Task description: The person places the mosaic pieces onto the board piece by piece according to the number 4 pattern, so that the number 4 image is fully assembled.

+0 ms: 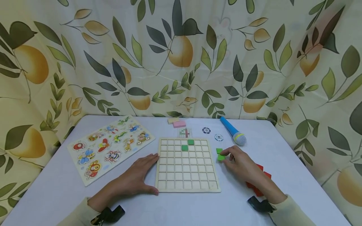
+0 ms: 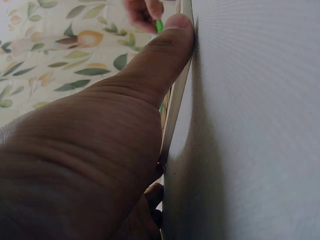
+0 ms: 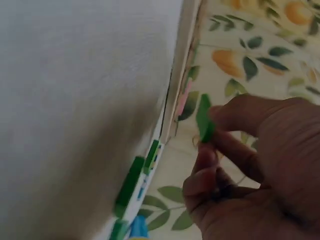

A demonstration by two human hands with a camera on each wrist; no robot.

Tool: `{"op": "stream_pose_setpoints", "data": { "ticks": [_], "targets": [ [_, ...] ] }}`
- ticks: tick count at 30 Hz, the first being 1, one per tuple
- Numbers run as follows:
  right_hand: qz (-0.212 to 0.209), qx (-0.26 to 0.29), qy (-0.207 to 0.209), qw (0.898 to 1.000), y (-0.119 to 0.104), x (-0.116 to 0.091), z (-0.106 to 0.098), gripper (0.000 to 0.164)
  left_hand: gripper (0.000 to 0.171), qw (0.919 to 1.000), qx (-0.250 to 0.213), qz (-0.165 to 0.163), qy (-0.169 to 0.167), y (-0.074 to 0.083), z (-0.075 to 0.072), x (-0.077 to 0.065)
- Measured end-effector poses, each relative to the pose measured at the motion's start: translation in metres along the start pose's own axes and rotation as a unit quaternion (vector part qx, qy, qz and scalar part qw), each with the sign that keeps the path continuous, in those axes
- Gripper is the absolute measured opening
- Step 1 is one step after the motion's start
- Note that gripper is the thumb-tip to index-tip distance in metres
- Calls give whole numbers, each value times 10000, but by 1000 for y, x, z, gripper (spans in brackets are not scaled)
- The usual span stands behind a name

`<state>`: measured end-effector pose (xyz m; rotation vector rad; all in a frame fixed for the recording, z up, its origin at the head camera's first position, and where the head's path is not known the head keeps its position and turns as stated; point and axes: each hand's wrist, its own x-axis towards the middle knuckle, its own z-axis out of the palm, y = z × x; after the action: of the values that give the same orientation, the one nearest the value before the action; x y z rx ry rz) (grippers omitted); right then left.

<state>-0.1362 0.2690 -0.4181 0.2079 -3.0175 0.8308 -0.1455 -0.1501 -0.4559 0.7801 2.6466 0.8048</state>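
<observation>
Green tiles [image 1: 184,147] on board [image 1: 188,190]: two

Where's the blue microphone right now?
In the head view, the microphone lies on the right, beyond the right hand, just right of the two round chips.

The camera on my head looks forward and down from the near side, far enough back to take in the whole board [image 1: 188,190], my left hand [image 1: 134,177] and right hand [image 1: 240,163]. At my left wrist the view is low, very close and rolled sideways — facing along the board toward the right. My right wrist's view, also rolled, skims the table [image 3: 75,75] toward the far curtain [image 3: 270,55]; both wrist views share my right hand and its green tile [image 3: 204,120].
</observation>
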Motion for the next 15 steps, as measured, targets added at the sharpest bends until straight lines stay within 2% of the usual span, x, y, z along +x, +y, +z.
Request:
{"op": "stream_pose_setpoints", "data": {
  "ticks": [8, 15],
  "targets": [
    [-811, -215, -605, 9946, -51, 15, 3, 21, 129, 10000, 6, -2, 15, 2, -1, 1],
    [-1382, -557, -1104, 9827, -93, 49, 29, 19, 130, 10000, 11, 26, 44, 0, 2, 1]
  ]
}}
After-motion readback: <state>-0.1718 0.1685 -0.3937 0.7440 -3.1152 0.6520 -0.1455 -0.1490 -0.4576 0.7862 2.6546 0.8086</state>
